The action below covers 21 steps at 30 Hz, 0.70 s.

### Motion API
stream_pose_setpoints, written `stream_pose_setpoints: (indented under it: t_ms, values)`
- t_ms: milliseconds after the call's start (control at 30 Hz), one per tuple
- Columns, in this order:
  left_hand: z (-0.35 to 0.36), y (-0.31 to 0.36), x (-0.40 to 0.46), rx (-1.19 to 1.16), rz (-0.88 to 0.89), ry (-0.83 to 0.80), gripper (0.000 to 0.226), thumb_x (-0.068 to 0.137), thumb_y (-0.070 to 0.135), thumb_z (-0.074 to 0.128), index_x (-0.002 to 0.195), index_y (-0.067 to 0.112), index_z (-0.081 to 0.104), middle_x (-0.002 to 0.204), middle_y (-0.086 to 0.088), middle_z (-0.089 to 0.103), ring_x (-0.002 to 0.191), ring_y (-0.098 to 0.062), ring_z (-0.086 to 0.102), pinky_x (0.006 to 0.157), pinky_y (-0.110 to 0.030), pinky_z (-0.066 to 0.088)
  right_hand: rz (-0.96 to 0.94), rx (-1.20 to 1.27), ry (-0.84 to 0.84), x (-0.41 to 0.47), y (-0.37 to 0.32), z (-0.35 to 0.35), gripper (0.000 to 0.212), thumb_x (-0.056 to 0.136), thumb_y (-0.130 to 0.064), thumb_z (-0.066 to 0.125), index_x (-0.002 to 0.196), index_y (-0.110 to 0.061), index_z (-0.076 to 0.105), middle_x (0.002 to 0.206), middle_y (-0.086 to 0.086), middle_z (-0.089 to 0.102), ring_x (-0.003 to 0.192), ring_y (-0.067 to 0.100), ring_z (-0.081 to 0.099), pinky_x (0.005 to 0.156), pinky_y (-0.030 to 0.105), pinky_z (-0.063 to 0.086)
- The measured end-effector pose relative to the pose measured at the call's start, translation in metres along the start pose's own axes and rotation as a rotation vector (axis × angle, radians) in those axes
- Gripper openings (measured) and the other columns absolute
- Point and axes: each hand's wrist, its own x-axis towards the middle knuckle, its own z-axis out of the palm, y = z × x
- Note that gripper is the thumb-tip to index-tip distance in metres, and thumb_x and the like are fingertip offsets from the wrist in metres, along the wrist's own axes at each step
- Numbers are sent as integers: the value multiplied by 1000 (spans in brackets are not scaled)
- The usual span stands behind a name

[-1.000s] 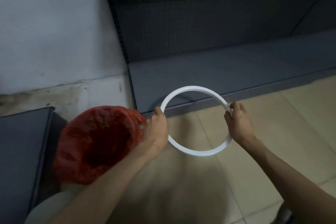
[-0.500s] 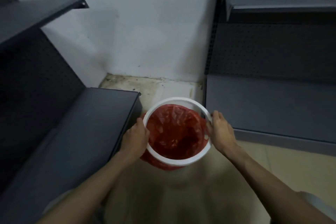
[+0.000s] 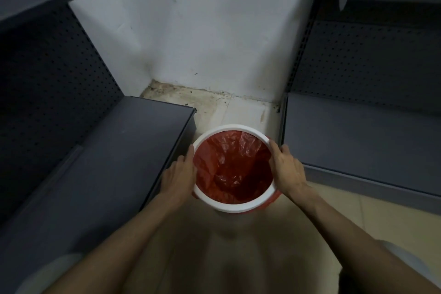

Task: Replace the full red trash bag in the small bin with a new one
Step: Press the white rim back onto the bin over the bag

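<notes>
Because the head camera looks almost straight down, the bin's [image 3: 267, 201] outer wall is nearly all hidden; only a sliver of red plastic shows under the white ring [image 3: 232, 206] at the near right and near left. The bag's [image 3: 232, 167] bottom is dark and hard to make out. Both forearms run out of the lower edge of the picture.

The ring sits on top of the bin's mouth with the red bag lining the inside. The left hand [image 3: 179, 174] lies against the ring's left side, fingers fairly straight and pointing away from the person. The right hand [image 3: 286, 169] rests over the ring's right side, fingers extended along the rim; whether the thumb curls under cannot be told.

The bin stands on pale floor tiles [image 3: 241, 112] in a narrow gap between two grey shelf units [image 3: 114, 150], the left hand close to the left shelf's corner, the right one near the right shelf's [image 3: 358, 131] edge. A white wall [image 3: 202, 31] closes the gap behind.
</notes>
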Motion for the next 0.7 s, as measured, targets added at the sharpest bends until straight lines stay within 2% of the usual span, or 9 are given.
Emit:
stream_pose_setpoints:
  t_ms: [100, 167, 233, 367, 433, 533, 633, 700]
  values:
    - [0, 3, 2, 35, -18, -1, 57, 104, 33, 32, 156, 22, 12, 116, -11, 55, 99, -26, 59, 77, -37, 44, 15, -35, 1, 4, 0, 1, 48, 96, -22, 50, 141, -25, 32, 108, 12, 50, 67, 30, 62, 61, 46, 58]
    - [1, 3, 5, 50, -30, 1, 58, 104, 32, 32, 157, 23, 9, 118, -12, 55, 101, -27, 59, 78, -37, 44, 19, -46, 0, 6, 0, 0, 47, 97, -22, 47, 141, -25, 31, 106, 12, 51, 66, 31, 62, 60, 45, 57]
    - [4, 2, 7, 40, -26, 12, 59, 104, 31, 33, 157, 22, 9, 115, -12, 56, 93, -24, 58, 73, -35, 43, 19, -46, 4, 7, 1, 1, 46, 98, -21, 44, 142, -25, 31, 103, 12, 51, 64, 29, 60, 58, 43, 56]
    - [5, 4, 12, 35, -8, 23, 58, 104, 32, 34, 156, 21, 12, 111, -10, 57, 79, -14, 45, 67, -30, 38, 21, -72, 23, 8, 2, 2, 45, 99, -20, 44, 142, -20, 33, 98, 11, 52, 59, 20, 47, 52, 33, 47]
    - [6, 4, 14, 31, 6, 12, 58, 104, 33, 34, 156, 21, 11, 112, -9, 57, 80, -14, 47, 67, -32, 41, 22, -92, -2, 8, 4, 2, 45, 99, -20, 45, 143, -18, 34, 98, 11, 53, 61, 19, 45, 53, 31, 43]
    - [14, -2, 13, -2, 23, -23, 61, 103, 36, 35, 156, 22, 7, 114, -10, 58, 86, -19, 60, 73, -38, 55, 26, -98, -32, 6, 4, 2, 48, 99, -23, 46, 144, -19, 31, 96, 8, 51, 60, 17, 45, 52, 30, 42]
    - [22, -8, 14, -35, 46, -31, 64, 103, 36, 36, 157, 24, 3, 115, -10, 58, 84, -17, 62, 73, -36, 57, 41, -116, -20, 6, 4, 6, 49, 100, -24, 45, 145, -19, 28, 94, 6, 48, 57, 17, 42, 51, 29, 39]
    - [23, -7, 15, -49, 47, -36, 65, 103, 36, 36, 157, 24, 1, 115, -9, 57, 84, -16, 61, 71, -33, 56, 50, -113, -24, 8, 5, 8, 51, 99, -25, 46, 146, -19, 26, 97, 8, 51, 59, 18, 43, 51, 31, 42]
